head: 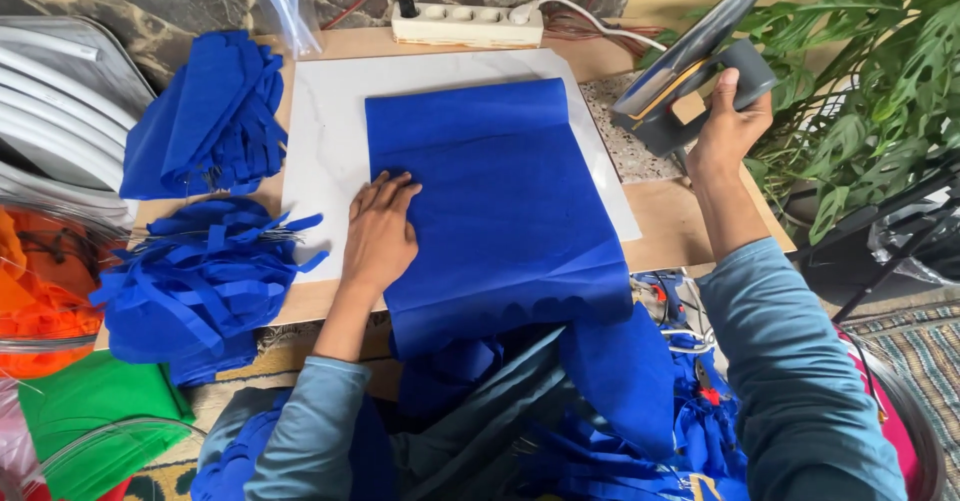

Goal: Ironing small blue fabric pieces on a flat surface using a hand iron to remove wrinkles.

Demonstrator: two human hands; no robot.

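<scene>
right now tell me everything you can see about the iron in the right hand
The iron is a grey clothes iron with a flat, shiny metal soleplate and a thick grey handle, with a yellowish band between body and plate. The right hand has its grip closed around the handle and holds it in the air, tilted with the soleplate facing up and away, above the speckled right edge of the table. It touches nothing but that hand and sits clear of the blue fabric. No cord on it can be made out.

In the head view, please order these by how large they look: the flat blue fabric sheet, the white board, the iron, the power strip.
1. white board
2. blue fabric sheet, partly covering the board
3. iron, raised nearer the camera, so unsure
4. power strip
</scene>
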